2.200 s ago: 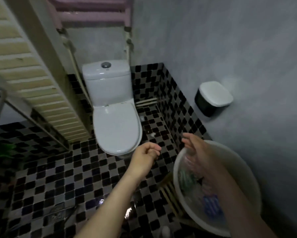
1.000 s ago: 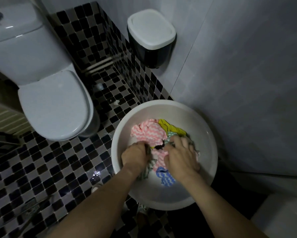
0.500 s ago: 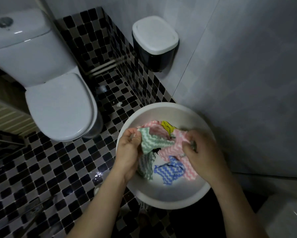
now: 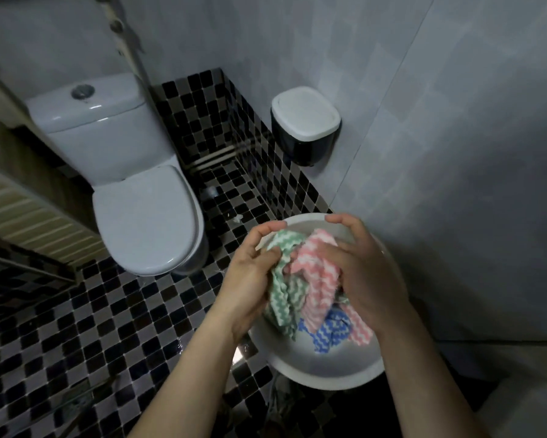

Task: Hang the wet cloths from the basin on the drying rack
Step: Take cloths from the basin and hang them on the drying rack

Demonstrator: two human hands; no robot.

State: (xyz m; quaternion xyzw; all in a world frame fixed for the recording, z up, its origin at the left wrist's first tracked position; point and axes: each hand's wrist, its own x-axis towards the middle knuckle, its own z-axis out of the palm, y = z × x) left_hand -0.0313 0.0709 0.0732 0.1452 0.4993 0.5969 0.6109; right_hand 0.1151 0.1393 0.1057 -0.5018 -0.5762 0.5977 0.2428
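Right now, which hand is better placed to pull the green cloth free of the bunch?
Left. The left hand already pinches the green cloth, which hangs on its side; the right hand is closed on the pink cloth above the basin.

Both hands are gripping a bunch of wet cloths over the white basin. The left hand is clutching the green zigzag cloth, while the right hand is closing on the pink zigzag cloth. A blue zigzag cloth is hanging beneath them, possibly touching the basin's floor. The toilet is standing to the left on checkered tiles, and a lidded bin is sitting against the wall.
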